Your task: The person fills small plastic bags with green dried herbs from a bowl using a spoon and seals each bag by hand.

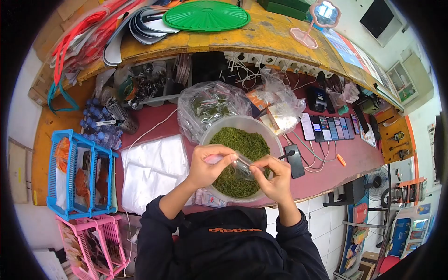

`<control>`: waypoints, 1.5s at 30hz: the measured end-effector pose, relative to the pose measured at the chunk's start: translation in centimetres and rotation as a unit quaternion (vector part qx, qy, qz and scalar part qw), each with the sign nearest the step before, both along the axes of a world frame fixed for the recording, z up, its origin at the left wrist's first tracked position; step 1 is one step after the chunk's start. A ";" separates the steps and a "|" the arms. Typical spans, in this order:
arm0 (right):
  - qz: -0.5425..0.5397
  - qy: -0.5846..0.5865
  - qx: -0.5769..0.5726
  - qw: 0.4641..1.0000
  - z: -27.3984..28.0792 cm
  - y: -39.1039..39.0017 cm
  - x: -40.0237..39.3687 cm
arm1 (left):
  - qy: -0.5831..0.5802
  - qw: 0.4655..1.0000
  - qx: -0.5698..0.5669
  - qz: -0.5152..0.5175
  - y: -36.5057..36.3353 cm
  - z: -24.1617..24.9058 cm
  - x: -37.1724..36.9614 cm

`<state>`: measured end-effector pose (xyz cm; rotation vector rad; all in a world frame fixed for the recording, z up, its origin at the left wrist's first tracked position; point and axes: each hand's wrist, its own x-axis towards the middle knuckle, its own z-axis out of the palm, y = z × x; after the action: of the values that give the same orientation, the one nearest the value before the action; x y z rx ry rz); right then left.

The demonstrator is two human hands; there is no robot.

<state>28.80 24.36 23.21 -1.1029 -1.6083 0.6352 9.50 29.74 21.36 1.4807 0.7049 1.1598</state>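
Over a wide translucent bowl (279,144) of shredded green dried leaf (245,135), my two hands hold a small clear plastic bag (242,166) between them. My left hand (208,165) pinches the bag's left end, with something pale pink showing by its curled fingers. At the other end, thumb and fingertips of my right hand (273,178) are closed on the plastic. Left of the bowl lies a stack of flat white plastic bags (154,163). Behind the bowl sits a large clear bag (207,105) with more green leaf inside.
Blue baskets (84,175) stand at the left, above a pink basket (91,245). Several phones (326,128) with cables lie at the right, near a black power bank (294,161) and an orange lighter (341,160). A wooden shelf (214,43) overhangs the back, carrying a green lid (206,15).
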 end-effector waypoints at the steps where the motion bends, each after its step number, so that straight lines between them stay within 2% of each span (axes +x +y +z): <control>1: -0.014 0.010 0.001 1.000 0.1 0.1 0.2 | -0.016 1.000 -0.014 -0.003 0.3 0.3 0.1; 7: -0.113 0.060 0.024 0.992 1.1 3.4 -0.5 | -0.059 0.998 0.015 0.012 5.1 2.0 1.2; 9: -0.092 0.067 0.009 0.994 1.5 5.3 -0.6 | -0.083 0.996 0.039 0.017 6.6 2.6 1.2; 11: -0.071 0.084 -0.003 0.994 2.5 6.3 -0.6 | -0.032 0.996 0.083 0.026 7.7 3.4 0.4; 13: -0.057 -0.053 0.084 0.993 3.4 6.8 -0.5 | -0.019 0.995 0.091 0.031 7.6 3.5 0.0; 18: -0.048 -0.071 0.116 0.990 3.0 7.0 -0.8 | -0.009 0.995 0.089 0.041 6.4 2.7 -0.3; 24: -0.021 -0.034 0.040 0.998 2.8 7.7 -0.7 | 0.017 0.990 0.125 0.062 5.9 2.3 -0.2; 26: -0.006 -0.058 0.056 0.997 3.2 8.0 -1.3 | 0.052 0.981 0.175 0.061 6.0 2.1 0.0; 28: 0.011 -0.053 0.071 0.996 3.3 8.4 -1.5 | 0.046 0.983 0.166 0.060 6.2 1.8 0.2; 34: 0.029 -0.122 0.006 0.992 3.5 10.3 -1.8 | 0.036 0.977 0.178 0.111 8.1 1.6 -0.1; 36: 0.048 -0.120 -0.042 0.991 3.7 11.3 -1.0 | 0.002 0.985 0.123 0.121 9.2 1.1 -0.4; 38: 0.047 -0.117 -0.009 0.992 3.5 12.8 -0.6 | -0.013 0.989 0.092 0.117 10.7 -0.2 -0.7; 41: -0.007 -0.048 -0.139 0.989 1.2 16.3 0.0 | -0.028 0.990 0.043 0.130 13.2 -1.2 -0.6; 42: -0.007 -0.051 -0.138 0.989 0.4 18.3 0.2 | -0.031 0.990 0.044 0.130 14.5 -1.8 -0.6; 44: -0.055 -0.179 -0.142 0.972 -1.5 22.4 0.6 | 0.025 0.982 0.025 0.186 17.9 -4.4 -1.1; 45: -0.054 -0.179 -0.142 0.972 -2.7 24.4 1.0 | 0.055 0.975 0.078 0.199 20.0 -6.4 -1.7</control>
<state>29.84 48.80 20.49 -1.5782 -1.7811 0.6329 7.78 49.75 14.95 1.5889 1.0405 1.4700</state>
